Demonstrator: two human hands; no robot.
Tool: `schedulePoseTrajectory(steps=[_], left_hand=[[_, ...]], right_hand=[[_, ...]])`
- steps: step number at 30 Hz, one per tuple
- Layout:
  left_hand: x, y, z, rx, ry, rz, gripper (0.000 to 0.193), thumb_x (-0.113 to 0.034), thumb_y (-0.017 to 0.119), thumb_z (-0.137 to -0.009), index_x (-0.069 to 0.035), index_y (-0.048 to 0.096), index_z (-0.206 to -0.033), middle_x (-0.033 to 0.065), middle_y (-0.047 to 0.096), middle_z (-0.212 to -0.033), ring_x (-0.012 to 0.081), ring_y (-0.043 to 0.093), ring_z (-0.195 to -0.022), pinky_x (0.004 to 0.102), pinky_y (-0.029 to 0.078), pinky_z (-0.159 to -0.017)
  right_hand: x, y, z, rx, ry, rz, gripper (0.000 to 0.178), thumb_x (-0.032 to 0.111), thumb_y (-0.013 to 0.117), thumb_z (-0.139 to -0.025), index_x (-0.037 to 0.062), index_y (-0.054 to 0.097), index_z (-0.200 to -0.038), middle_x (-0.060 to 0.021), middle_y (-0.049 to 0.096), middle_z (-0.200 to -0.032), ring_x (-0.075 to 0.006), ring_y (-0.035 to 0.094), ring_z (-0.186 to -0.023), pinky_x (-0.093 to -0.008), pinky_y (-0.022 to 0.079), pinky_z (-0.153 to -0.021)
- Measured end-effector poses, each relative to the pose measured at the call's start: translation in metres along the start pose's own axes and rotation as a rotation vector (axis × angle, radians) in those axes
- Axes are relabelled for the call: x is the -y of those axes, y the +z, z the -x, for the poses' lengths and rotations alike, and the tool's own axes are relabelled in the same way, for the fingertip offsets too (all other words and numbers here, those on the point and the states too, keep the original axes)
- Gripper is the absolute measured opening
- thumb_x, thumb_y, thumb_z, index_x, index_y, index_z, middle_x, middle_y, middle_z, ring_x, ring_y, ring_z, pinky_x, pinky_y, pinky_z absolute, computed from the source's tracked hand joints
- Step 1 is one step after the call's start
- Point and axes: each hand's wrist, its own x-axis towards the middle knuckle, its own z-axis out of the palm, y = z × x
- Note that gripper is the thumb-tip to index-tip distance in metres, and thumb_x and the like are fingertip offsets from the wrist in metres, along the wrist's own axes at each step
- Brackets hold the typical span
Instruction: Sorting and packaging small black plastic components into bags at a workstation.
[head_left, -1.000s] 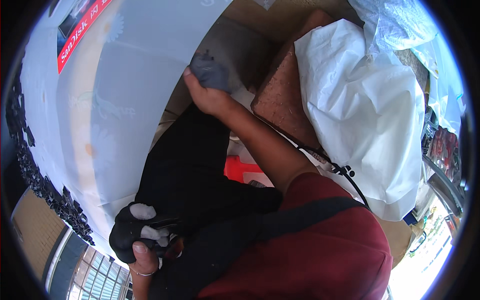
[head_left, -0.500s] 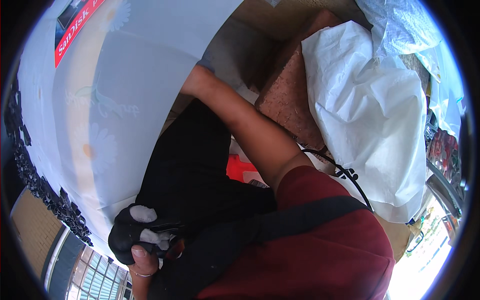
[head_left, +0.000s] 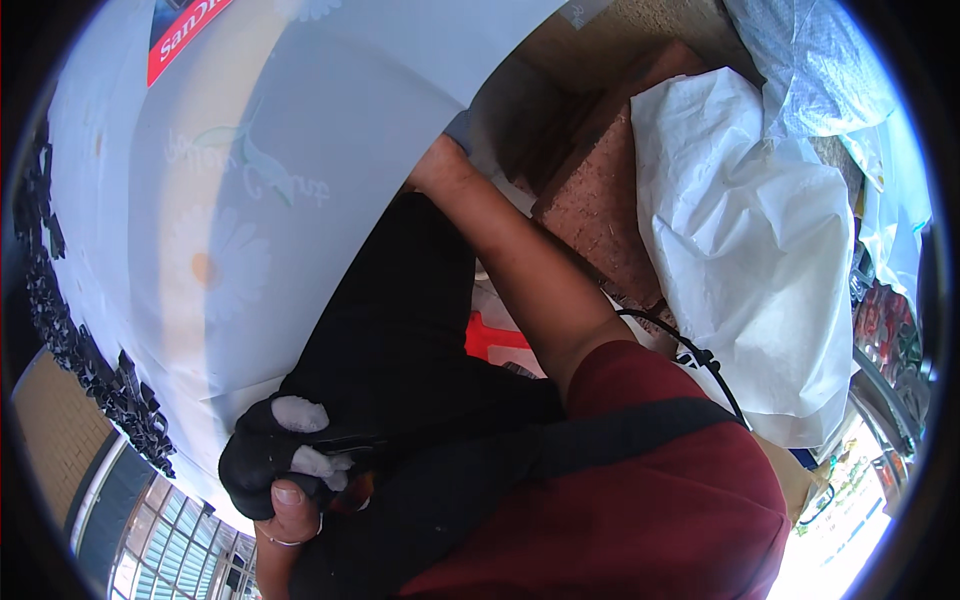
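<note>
Head view, only one we're getting: we're seeing our left hand low at the bottom left, thumb and fingers wrapping tight around a black bundle with pale grey patches, looking like a glove or rag, so that hand is closing fully on it; a thin ring is showing on one finger. The bundle is sitting right against the lower edge of a big pale blue sheet printed with a daisy and a small bird, which is filling the upper left of the frame, a red label sitting at its top edge. Our right arm is running up the middle from a dark red sleeve, and our right hand is reaching to the sheet's edge near top centre; most of the fingers are going out of sight behind the sheet, so we're not able to tell how far they're opening or whether they're gripping anything. A black cloth is lying between the two hands, under the forearm. A red plastic piece is poking out just beside the forearm. Right of the arm we're seeing brown brick steps, with a large white sack lying on them. A black cable is hanging near the shoulder.
</note>
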Motion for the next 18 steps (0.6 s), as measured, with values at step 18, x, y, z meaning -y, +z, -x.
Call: schedulePoseTrajectory(steps=[18], left_hand=[[0.194, -0.02, 0.161, -0.393, -0.344, -0.101, 0.03, -0.025, 0.047, -0.089, -0.011, 0.053, -0.114, 0.0114, 0.062, -0.092, 0.0239, 0.059, -0.087, 0.0328, 0.045, -0.077]], right_hand=[[0.194, -0.207, -0.042, 0.921, -0.252, 0.106, 0.031, 0.022, 0.048, -0.085, 0.0031, 0.054, -0.109, -0.0162, 0.052, -0.115, -0.0321, 0.046, -0.109, -0.035, 0.036, -0.091]])
